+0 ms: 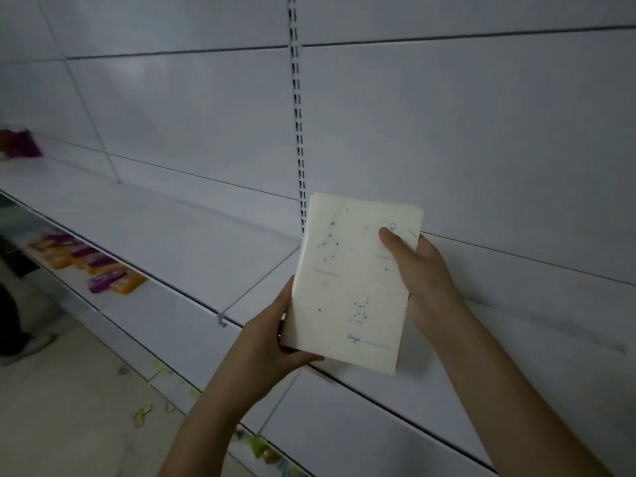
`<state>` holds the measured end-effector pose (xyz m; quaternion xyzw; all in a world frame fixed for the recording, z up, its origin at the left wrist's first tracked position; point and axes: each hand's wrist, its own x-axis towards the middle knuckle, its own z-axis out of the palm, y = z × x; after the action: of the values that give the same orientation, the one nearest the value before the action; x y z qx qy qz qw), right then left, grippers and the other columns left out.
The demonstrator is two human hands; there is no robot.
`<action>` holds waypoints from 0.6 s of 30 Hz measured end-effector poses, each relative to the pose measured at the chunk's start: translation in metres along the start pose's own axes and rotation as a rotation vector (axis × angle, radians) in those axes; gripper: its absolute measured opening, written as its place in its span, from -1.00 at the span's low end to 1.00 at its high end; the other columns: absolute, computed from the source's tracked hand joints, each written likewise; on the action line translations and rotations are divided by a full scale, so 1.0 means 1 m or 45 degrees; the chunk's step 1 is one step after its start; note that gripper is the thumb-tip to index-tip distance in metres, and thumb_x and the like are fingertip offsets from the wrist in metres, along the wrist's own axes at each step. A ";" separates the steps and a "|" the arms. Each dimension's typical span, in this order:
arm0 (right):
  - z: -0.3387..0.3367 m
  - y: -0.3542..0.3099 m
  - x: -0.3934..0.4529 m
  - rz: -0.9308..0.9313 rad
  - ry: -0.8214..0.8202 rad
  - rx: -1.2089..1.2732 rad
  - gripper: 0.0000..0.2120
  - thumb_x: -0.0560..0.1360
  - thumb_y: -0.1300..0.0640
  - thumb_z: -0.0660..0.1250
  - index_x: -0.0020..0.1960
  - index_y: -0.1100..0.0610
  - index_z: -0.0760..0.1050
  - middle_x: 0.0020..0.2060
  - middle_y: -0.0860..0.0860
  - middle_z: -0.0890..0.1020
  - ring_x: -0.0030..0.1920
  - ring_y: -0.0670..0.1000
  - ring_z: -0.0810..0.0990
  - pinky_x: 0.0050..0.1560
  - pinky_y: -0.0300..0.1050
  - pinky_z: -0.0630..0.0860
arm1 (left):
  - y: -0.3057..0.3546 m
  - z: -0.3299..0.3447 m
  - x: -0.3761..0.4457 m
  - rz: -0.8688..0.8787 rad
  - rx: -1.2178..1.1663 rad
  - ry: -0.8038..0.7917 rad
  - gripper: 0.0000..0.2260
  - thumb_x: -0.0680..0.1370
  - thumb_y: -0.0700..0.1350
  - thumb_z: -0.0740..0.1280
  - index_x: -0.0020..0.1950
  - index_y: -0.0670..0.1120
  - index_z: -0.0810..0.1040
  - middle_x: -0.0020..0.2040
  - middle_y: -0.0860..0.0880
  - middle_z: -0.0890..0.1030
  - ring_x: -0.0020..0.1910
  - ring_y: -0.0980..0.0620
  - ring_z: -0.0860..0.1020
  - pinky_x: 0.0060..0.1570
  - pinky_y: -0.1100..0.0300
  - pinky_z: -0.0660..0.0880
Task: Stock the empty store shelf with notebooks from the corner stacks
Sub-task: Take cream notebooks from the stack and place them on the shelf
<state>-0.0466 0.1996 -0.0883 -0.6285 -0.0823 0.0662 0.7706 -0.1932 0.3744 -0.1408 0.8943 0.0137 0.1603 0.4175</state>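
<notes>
Purple pack (19, 143): it sits far left on the upper shelf, blurry, too dim to name.
Orange and purple packets (93, 266): a row of them lies on the lower shelf, at the left.
Shoe (27, 344): a pale shoe stands on the floor by the left edge.
Floor (69, 407): pale tiles with small scraps of litter near the shelf foot.
Shelf (192, 235): white metal, long, running from the left back to the right front. A thin wire divider crosses it just left of the notebooks.
Slotted post (297, 125): a white strip with dark slots runs up the back wall behind the notebooks.
Left hand (272, 342): its grip is closed on the lower left corner of the notebooks, thumb along the left edge, fingers under.
Notebooks (347, 284): a small stack of cream ones, with blue star dots and lines on the top cover. They are held up in the air, tilted, over the front part of the shelf.
Right hand (418, 270): its grip is closed on the upper right side of the notebooks, thumb on the cover.
</notes>
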 end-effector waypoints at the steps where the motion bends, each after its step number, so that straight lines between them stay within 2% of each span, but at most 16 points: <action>1: 0.020 0.002 0.000 0.005 -0.008 0.010 -0.84 0.52 0.03 0.38 0.07 0.05 0.59 -0.09 -0.05 0.71 -0.09 -0.04 0.69 -0.03 -0.04 0.61 | -0.011 -0.016 -0.002 0.000 0.003 -0.005 -0.09 0.37 0.10 0.54 0.48 0.43 -0.02 0.14 0.44 0.50 0.11 0.35 0.52 -0.02 0.41 0.52; 3: 0.064 0.009 0.003 0.012 -0.009 0.012 -0.81 0.53 0.03 0.37 0.11 0.07 0.57 -0.07 -0.04 0.69 -0.10 -0.05 0.68 -0.10 -0.10 0.61 | -0.035 -0.050 -0.008 -0.004 0.056 -0.008 -0.10 0.38 0.09 0.53 0.47 0.42 -0.05 0.09 0.50 0.45 0.07 0.44 0.47 -0.09 0.52 0.45; 4: 0.087 0.014 0.005 0.021 -0.011 -0.001 -0.75 0.52 0.00 0.37 0.15 0.07 0.54 -0.03 -0.03 0.67 -0.05 -0.03 0.67 -0.06 -0.07 0.61 | -0.048 -0.066 -0.012 -0.019 0.097 -0.012 -0.09 0.39 0.09 0.52 0.47 0.41 -0.08 0.07 0.48 0.44 0.05 0.45 0.45 -0.12 0.53 0.44; 7: 0.160 0.028 0.005 0.015 -0.073 -0.070 -0.42 0.36 -0.22 0.38 0.30 0.01 0.43 0.17 -0.01 0.59 0.17 0.07 0.57 0.24 0.17 0.49 | -0.093 -0.113 -0.025 -0.075 0.192 -0.012 -0.09 0.43 0.12 0.48 0.48 0.38 -0.16 0.08 0.37 0.43 -0.02 0.35 0.49 -0.16 0.47 0.46; 8: 0.183 0.033 0.005 0.029 -0.107 -0.082 -0.31 0.31 -0.27 0.38 0.36 0.00 0.39 0.24 -0.02 0.55 0.23 0.07 0.53 0.28 0.19 0.45 | -0.107 -0.127 -0.028 -0.088 0.200 -0.010 -0.10 0.43 0.13 0.47 0.48 0.38 -0.16 0.09 0.34 0.44 -0.02 0.33 0.50 -0.15 0.45 0.48; 9: 0.204 0.038 0.007 0.048 -0.124 -0.090 -0.29 0.33 -0.27 0.38 0.40 0.00 0.36 0.27 -0.03 0.53 0.26 0.05 0.50 0.31 0.16 0.42 | -0.119 -0.140 -0.031 -0.093 0.197 -0.001 -0.11 0.44 0.14 0.47 0.47 0.38 -0.15 0.10 0.34 0.44 -0.02 0.31 0.51 -0.13 0.42 0.50; 11: 0.241 0.047 0.011 0.075 -0.142 -0.070 -0.53 0.49 -0.14 0.35 0.32 0.03 0.41 0.17 -0.06 0.55 0.18 0.00 0.51 0.26 0.03 0.44 | -0.140 -0.165 -0.034 -0.098 0.163 0.054 -0.13 0.43 0.15 0.47 0.45 0.41 -0.13 0.08 0.34 0.46 -0.02 0.28 0.51 -0.13 0.34 0.54; 13: 0.273 0.057 0.016 0.106 -0.167 -0.071 -0.72 0.54 -0.06 0.32 0.20 -0.01 0.45 0.07 -0.06 0.58 0.09 -0.01 0.54 0.20 0.01 0.48 | -0.159 -0.187 -0.034 -0.110 0.126 0.117 -0.10 0.39 0.16 0.50 0.44 0.44 -0.13 0.08 0.39 0.42 0.01 0.34 0.47 -0.19 0.39 0.51; 16: 0.318 0.070 0.024 0.152 -0.206 -0.122 -0.70 0.53 -0.07 0.32 0.23 -0.01 0.47 0.11 0.00 0.61 0.10 0.07 0.59 0.19 0.12 0.52 | -0.191 -0.218 -0.028 -0.124 0.077 0.172 -0.07 0.35 0.15 0.54 0.41 0.49 -0.09 0.17 0.47 0.36 0.15 0.44 0.39 -0.15 0.50 0.46; 18: 0.343 0.081 0.036 0.203 -0.239 -0.123 -0.73 0.56 -0.04 0.29 0.23 0.01 0.47 0.09 0.02 0.62 0.07 0.09 0.62 0.12 0.11 0.56 | -0.213 -0.238 -0.020 -0.134 0.089 0.171 -0.07 0.34 0.15 0.55 0.41 0.49 -0.07 0.21 0.44 0.37 0.18 0.38 0.40 -0.13 0.48 0.47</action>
<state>-0.0833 0.5523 -0.0987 -0.6605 -0.1069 0.1818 0.7206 -0.2599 0.6864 -0.1633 0.8937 0.0943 0.1972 0.3919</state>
